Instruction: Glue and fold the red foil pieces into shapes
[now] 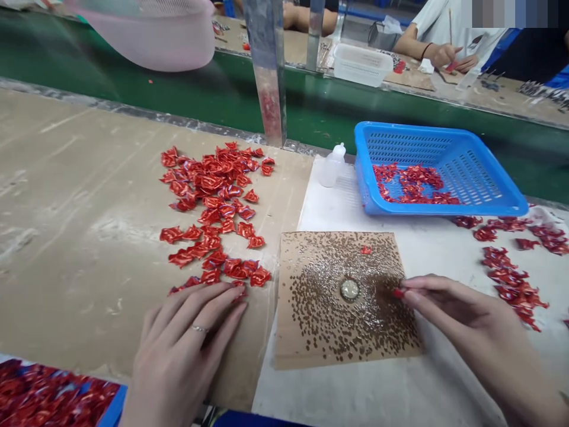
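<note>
At the near edge of a loose pile of glossy red crumpled pieces (217, 178), my left hand (182, 350) rests with curled fingers. A red piece (240, 292) shows between its thumb and fingertips, mostly covered. Over the right edge of a brown card (291, 347) my right hand (466, 332) pinches a small red part (398, 293). The card is spattered with shiny wet drops, and a round clear blob (349, 289) sits at its middle. Another small red part (365, 249) lies near the card's far edge.
Behind the card stand a squeeze bottle (331, 169) and a blue basket (444, 209) holding red pieces. More red pieces (511, 279) lie at right. A metal post (269, 89) rises at the back. A blue tray (113, 406) is at lower left. Co-workers' hands (444, 56) show across.
</note>
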Available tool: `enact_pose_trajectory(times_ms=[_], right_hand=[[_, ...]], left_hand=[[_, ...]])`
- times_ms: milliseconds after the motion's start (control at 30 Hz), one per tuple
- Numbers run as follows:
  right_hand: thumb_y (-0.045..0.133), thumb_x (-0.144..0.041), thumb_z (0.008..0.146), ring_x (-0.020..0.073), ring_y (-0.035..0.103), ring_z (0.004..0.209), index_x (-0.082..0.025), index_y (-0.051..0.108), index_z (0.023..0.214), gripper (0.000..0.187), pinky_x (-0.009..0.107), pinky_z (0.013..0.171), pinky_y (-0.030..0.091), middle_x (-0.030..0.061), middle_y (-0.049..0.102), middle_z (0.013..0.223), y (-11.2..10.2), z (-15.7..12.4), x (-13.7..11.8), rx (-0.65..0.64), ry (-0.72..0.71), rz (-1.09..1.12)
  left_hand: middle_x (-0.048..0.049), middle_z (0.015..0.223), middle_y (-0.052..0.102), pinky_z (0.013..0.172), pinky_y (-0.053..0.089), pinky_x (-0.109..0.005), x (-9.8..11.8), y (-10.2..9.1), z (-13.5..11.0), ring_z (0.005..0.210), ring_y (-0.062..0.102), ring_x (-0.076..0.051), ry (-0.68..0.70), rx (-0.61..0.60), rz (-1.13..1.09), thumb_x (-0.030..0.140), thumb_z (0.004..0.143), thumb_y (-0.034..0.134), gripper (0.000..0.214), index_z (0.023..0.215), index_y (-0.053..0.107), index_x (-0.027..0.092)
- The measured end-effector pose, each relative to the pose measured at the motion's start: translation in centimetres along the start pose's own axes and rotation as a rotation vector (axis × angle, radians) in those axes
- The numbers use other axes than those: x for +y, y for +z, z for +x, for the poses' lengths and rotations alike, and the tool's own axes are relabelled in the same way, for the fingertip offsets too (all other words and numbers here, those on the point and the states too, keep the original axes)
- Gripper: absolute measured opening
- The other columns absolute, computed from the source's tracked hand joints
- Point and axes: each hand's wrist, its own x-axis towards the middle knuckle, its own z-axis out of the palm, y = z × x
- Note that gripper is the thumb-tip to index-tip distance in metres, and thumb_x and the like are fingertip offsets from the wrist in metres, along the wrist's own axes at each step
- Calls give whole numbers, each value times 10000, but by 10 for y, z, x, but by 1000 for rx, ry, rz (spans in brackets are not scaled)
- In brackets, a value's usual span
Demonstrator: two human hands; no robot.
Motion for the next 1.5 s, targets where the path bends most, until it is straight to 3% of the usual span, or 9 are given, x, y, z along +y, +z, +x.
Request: enact_pose_trajectory(times_ms=[233,533,667,800,933,1033,1133,1300,1500], right_hand=[[802,-320,951,213,830,710,-300,927,969,128,317,645,716,38,903,909,41,4,-21,-91,-90,16],[748,-244,1000,141,556,545,-251,909,1015,162,271,544,541,-17,666,673,53,6,-23,-128,-233,-87],[798,-292,933,151,587,550,-297,936,964,141,279,540,525,-12,688,654,49,4,-26,-97,-59,0],[893,-390,845,164,620,575,-351,956,931,113,256,491,480,20,782,701,38,3,-24,-113,200,174],[1018,-515,765,142,646,656,-395,957,895,188,220,571,509,30,828,775,30,2,-24,-181,402,362],[1053,-642,705,106,592,634,-408,955,870,303,188,573,466,30,811,757,29,0,-25,-189,483,457],[1054,-706,670,94,562,620,-400,955,860,374,173,558,425,32,785,722,29,-2,-24,-180,515,500],[1047,-676,711,74,556,590,-407,954,873,327,142,539,415,15,764,681,27,-4,-21,-164,476,501],[953,-389,896,125,735,676,-461,946,979,110,170,601,582,-13,844,774,33,-16,-30,-75,243,404]], left_hand=[[-32,1207,806,1051,569,-358,-1,9,6,1052,765,-208,14,58,9,210,1124,657,223,1340,689,256],[29,1235,787,1050,573,-278,3,8,-11,1039,754,-150,-83,61,-146,145,1085,704,413,1448,696,342],[26,1311,762,1097,557,-283,7,9,-11,1109,748,-158,-92,56,-169,155,1088,700,490,1524,665,376],[-4,1204,732,971,555,-275,13,13,-5,1053,724,-163,-87,20,-95,151,1132,598,436,1522,658,338],[-21,1114,729,858,581,-278,15,20,-3,905,715,-167,-156,68,-91,302,1173,543,271,1402,670,229],[-20,1127,747,960,568,-265,15,22,-4,965,726,-166,-139,81,-108,271,1154,599,172,1276,710,223],[-10,1169,734,1016,532,-248,14,20,-4,1014,709,-156,-71,77,-86,167,1126,638,378,1486,689,272],[-14,1177,656,946,529,-206,20,15,-5,1047,700,-127,-72,20,-92,137,1164,513,682,1771,385,420],[47,1264,825,1122,600,-213,53,15,-3,1139,794,-132,-408,140,-438,297,1061,772,291,1349,787,334]])
